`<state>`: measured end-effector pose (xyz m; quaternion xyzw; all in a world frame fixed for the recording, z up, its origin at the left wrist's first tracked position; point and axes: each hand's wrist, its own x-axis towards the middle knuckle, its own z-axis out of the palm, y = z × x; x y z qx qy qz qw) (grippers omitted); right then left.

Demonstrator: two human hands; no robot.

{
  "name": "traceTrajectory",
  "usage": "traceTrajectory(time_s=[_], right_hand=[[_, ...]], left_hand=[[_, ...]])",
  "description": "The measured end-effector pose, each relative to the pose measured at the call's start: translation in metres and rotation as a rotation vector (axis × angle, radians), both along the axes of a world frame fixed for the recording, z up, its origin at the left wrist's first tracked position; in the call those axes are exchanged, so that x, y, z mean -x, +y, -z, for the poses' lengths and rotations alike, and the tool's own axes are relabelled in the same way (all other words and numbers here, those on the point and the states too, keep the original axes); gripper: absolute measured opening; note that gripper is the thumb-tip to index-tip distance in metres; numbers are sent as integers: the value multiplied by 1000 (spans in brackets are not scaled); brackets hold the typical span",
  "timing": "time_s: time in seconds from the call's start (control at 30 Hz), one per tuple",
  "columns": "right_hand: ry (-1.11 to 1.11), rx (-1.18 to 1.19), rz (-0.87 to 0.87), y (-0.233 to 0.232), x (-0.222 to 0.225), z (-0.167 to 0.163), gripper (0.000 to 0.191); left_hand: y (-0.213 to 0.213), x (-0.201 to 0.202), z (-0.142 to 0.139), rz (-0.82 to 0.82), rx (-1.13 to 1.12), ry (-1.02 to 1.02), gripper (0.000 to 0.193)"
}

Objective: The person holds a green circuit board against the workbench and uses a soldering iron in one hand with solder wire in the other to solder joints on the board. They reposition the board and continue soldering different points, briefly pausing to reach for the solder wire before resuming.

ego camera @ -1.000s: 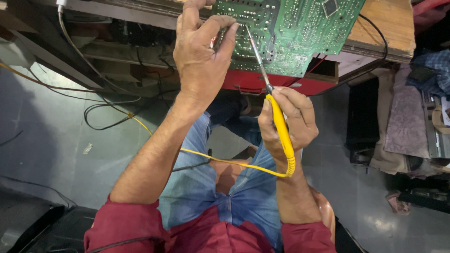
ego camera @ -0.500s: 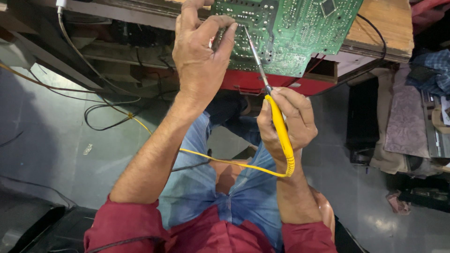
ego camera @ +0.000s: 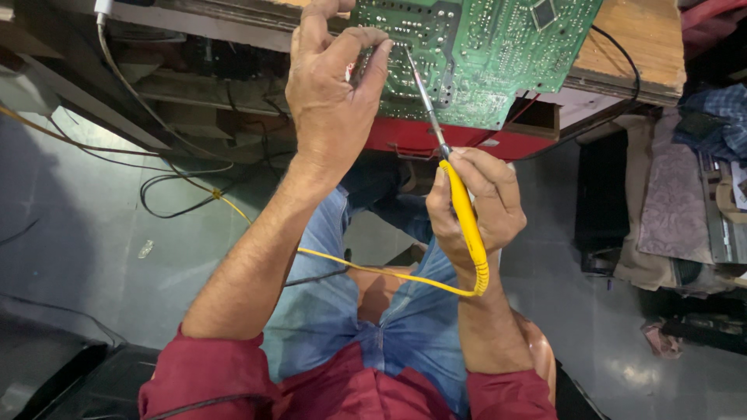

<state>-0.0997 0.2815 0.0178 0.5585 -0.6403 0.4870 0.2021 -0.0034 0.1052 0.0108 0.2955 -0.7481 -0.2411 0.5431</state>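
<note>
A green circuit board (ego camera: 498, 54) lies solder-side up on the wooden bench edge (ego camera: 638, 47) at the top. My left hand (ego camera: 331, 93) rests on the board's left edge, thumb and forefinger pinched close to the iron's tip; whether they hold anything between them is hidden. My right hand (ego camera: 475, 202) grips a yellow-handled soldering iron (ego camera: 459, 202). Its metal shaft slants up and left, and its tip touches the board near my left fingertips. The iron's yellow cord (ego camera: 366, 268) runs left across my lap.
A red casing (ego camera: 436, 136) sits under the board's front edge. Black and yellow cables (ego camera: 187, 194) trail over the grey floor on the left. Cloth and clutter (ego camera: 685, 202) lie at the right. My blue-jeaned knees are below the bench.
The soldering iron's tip has shifted slightly along the board toward my left fingertips. Both hands otherwise stay where they were.
</note>
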Motion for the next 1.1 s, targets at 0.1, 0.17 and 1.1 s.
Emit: traceTrajectory(time_s=[0.1, 0.17, 1.1], right_hand=[[-20, -8, 9, 0, 0, -1, 21], [-9, -10, -9, 3, -1, -3, 22], [-141, -6, -11, 10, -5, -1, 21]], left_hand=[[1, 0, 0, -10, 14, -6, 11], [1, -1, 0, 1, 21, 4, 10], [-15, -16, -1, 204, -36, 105, 8]])
